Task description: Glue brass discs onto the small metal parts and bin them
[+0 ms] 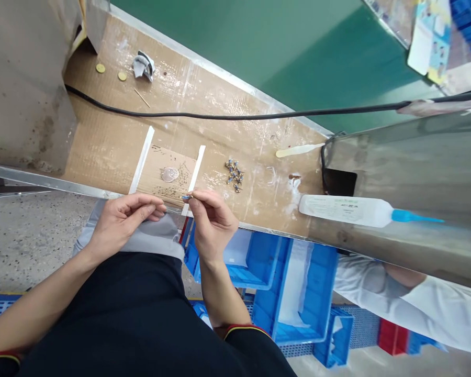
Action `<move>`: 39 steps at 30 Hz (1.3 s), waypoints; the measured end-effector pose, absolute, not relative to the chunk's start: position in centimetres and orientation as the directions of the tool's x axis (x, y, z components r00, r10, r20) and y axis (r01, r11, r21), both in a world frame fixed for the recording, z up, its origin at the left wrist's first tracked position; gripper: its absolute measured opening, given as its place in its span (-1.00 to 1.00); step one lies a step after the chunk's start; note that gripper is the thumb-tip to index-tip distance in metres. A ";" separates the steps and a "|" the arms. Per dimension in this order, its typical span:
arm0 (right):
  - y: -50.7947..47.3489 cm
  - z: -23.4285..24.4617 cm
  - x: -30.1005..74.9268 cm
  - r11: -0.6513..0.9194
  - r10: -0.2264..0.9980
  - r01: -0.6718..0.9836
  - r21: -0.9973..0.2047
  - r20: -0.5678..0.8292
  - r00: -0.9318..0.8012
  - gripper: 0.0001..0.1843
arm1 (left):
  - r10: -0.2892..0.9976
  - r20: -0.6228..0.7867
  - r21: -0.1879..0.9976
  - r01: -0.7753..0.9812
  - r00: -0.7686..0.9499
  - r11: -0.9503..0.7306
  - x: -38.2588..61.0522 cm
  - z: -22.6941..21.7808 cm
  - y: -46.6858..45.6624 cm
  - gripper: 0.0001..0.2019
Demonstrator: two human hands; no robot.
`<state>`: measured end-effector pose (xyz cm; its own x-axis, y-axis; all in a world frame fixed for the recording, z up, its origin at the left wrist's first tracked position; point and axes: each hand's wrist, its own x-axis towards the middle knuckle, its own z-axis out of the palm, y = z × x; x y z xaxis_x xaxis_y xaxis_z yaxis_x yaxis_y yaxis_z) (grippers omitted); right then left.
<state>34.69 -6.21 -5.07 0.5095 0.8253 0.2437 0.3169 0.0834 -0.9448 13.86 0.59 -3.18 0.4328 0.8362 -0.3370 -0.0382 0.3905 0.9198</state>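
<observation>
My right hand (214, 225) pinches a small blue-and-gold metal part (186, 197) between thumb and fingertips, just above the front edge of the bench. Left of it, my left hand (121, 222) is closed, thumb against curled fingers; whatever may be in them is hidden. The two hands are apart. Beyond them, a clear round disc (170, 174) lies on a cardboard patch (153, 180) sprinkled with tiny dark pieces, between two white tape strips. A loose pile of similar blue-and-gold parts (234, 174) sits to the right of the patch.
A black cable (220, 116) crosses the cardboard-covered bench (102, 128). At right lie a white bottle with a blue nozzle (347, 210) and a pale flat stick (298, 150). Blue crates (325, 293) stand below the edge. Another person's white-clothed leg (369, 288) is at lower right.
</observation>
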 end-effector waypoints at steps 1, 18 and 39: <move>-6.3 -5.1 34.7 0.078 0.826 0.318 -0.945 0.240 0.511 -0.91 | 0.834 -0.343 0.917 -0.040 0.432 0.398 14.0 -3.2 0.5 -0.74; -6.3 -3.3 33.1 0.318 0.826 0.515 -0.796 0.499 0.261 -0.56 | 0.919 -0.125 0.985 0.156 0.373 0.071 14.5 -2.8 -0.7 -0.74; -6.0 -3.3 32.6 0.349 0.811 0.588 -0.730 0.550 0.201 -0.50 | 0.863 0.319 0.860 0.263 0.393 -0.438 14.5 -3.6 -0.9 -0.72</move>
<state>32.60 -6.01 -3.32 0.2010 0.8107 0.5499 0.5875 0.3494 -0.7299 14.48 -0.93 -3.56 0.3927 0.8627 0.3187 0.2633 -0.4375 0.8598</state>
